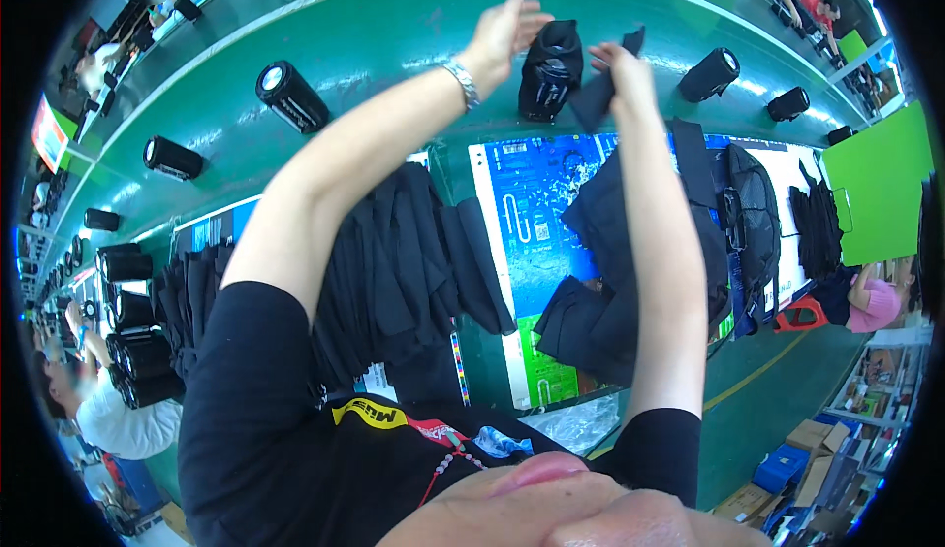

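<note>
Your left hand (507, 37) is spread, gripping nothing, beside the black fabric-wrapped cylinder (551, 72) on the glossy green counter (394, 30); your right hand (624, 66) pinches a flat black cloth piece (593, 102). Overlapping black cloth strips (394, 271) lie nearer you, probably for easy reach.

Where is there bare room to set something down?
Bare green surface lies between the left hand and the black cylinder to its left, and between the right hand and the next cylinder rightward. Crowded: the near side, heaped with black cloth.

At right I note a green panel (879, 188), red stool (809, 305), person in pink (872, 301); near right, blue box (778, 468), cardboard box (813, 480).
</note>
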`<state>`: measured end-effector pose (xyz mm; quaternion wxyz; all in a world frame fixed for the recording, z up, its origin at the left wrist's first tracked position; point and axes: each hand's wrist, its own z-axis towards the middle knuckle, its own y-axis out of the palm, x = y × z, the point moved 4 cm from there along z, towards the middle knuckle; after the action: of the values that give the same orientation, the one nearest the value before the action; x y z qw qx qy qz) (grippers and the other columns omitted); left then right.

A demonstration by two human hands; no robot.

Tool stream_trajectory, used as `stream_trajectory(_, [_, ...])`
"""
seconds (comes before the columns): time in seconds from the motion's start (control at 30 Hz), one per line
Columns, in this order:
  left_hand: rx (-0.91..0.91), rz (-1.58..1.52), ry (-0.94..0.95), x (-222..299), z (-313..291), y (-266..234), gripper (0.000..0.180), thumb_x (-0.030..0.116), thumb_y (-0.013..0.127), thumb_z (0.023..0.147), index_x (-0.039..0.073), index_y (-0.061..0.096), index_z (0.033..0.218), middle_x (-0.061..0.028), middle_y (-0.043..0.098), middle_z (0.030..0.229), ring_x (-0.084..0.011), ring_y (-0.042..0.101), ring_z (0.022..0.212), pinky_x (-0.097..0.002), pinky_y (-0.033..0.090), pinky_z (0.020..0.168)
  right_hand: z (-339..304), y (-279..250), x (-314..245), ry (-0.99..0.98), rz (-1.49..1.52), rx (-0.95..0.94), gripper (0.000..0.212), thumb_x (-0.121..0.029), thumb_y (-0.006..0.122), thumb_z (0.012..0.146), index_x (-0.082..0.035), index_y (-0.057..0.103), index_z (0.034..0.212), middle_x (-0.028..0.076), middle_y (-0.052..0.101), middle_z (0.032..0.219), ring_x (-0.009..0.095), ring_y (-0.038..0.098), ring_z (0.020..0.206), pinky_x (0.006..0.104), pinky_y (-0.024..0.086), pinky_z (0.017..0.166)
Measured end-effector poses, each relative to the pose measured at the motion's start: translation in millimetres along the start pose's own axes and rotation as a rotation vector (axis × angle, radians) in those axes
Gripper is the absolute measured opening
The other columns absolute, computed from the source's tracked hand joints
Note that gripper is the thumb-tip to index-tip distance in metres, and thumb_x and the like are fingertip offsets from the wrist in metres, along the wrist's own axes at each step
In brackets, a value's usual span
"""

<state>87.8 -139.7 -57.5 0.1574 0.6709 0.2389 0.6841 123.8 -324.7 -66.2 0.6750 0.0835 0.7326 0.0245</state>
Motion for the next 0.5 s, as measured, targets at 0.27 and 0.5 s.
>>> stream_trajectory(0.27, [0.002,-0.053,0.141,-61.0,-13.0,24.3,0.037,0.040,0.047,0.096,0.007,0.062,0.089,-0.0026,0.064,0.090,-0.0103,0.057,0.081,-0.0264,0.046,0.079,-4.9,20.9,37.2,-0.159,0.223,-0.057,0.024,-0.018,0.055,0.089,0.004,0.066,0.086,0.006,0.066,0.084,0.014,0.061,0.073,0.0276,0.047,0.070])
stream_trajectory(0.5, [0.250,0.250,0.328,-93.7,9.0,22.0,0.061,0.043,0.030,0.096,-0.006,0.064,0.082,-0.0165,0.065,0.073,-0.0253,0.059,0.070,-0.0354,0.045,0.072,19.9,-8.6,81.7,-0.222,0.257,-0.033,0.027,-0.017,0.048,0.092,0.003,0.067,0.092,0.005,0.066,0.087,0.011,0.060,0.079,0.0282,0.047,0.071])
